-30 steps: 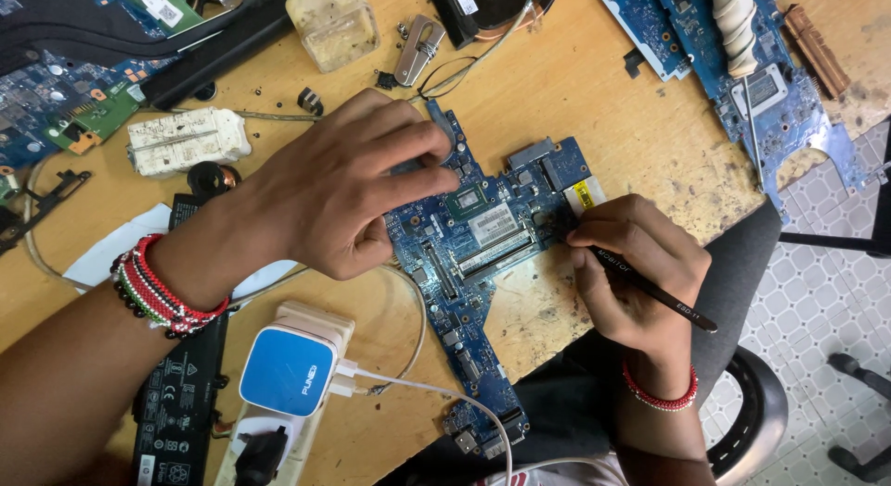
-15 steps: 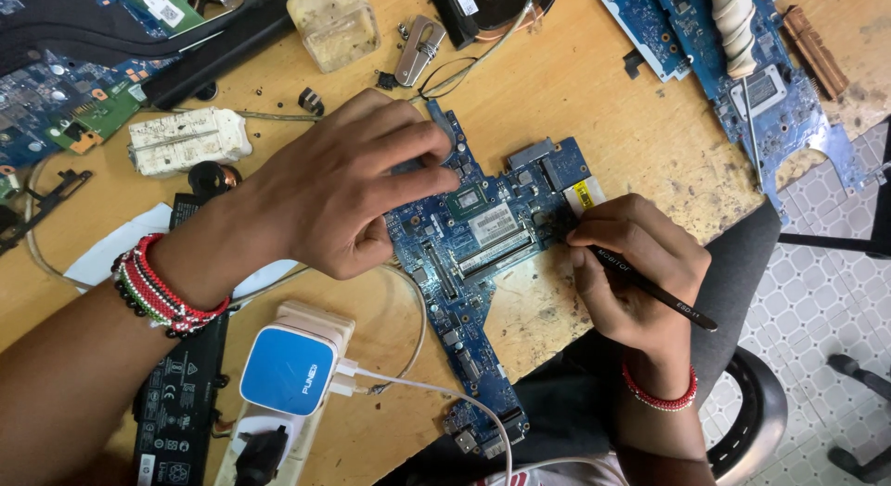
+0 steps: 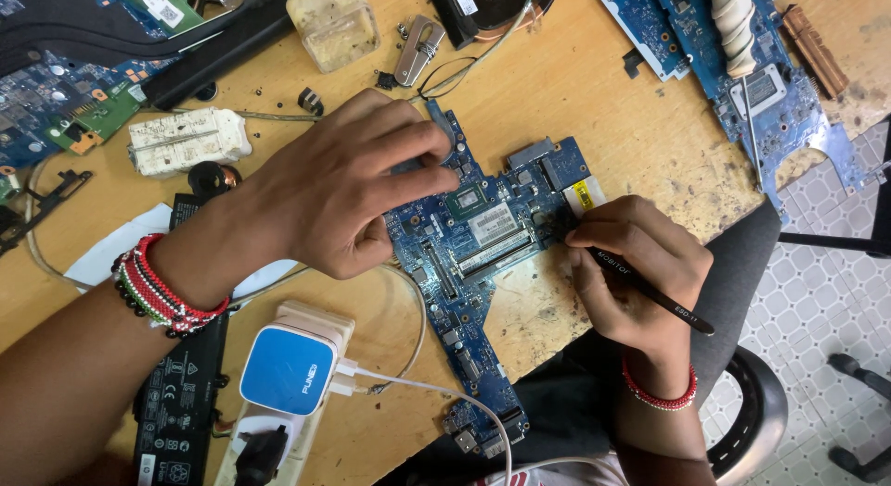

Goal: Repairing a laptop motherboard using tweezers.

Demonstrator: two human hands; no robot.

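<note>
On a wooden workbench (image 3: 594, 87) lies a blue circuit board (image 3: 483, 235), its lower end overhanging the bench edge. The left hand (image 3: 343, 184) rests flat on the board's upper left part, fingers spread towards a small chip. The right hand (image 3: 640, 263) grips a black slender tool (image 3: 650, 291), its tip against the board's right edge beside a yellow label. Near the left wrist, a blue-and-white charger (image 3: 288, 370) sits in a power strip, white cable attached. A black battery pack (image 3: 176, 393) lies just beside it. More blue boards (image 3: 780, 96) lie at upper right.
</note>
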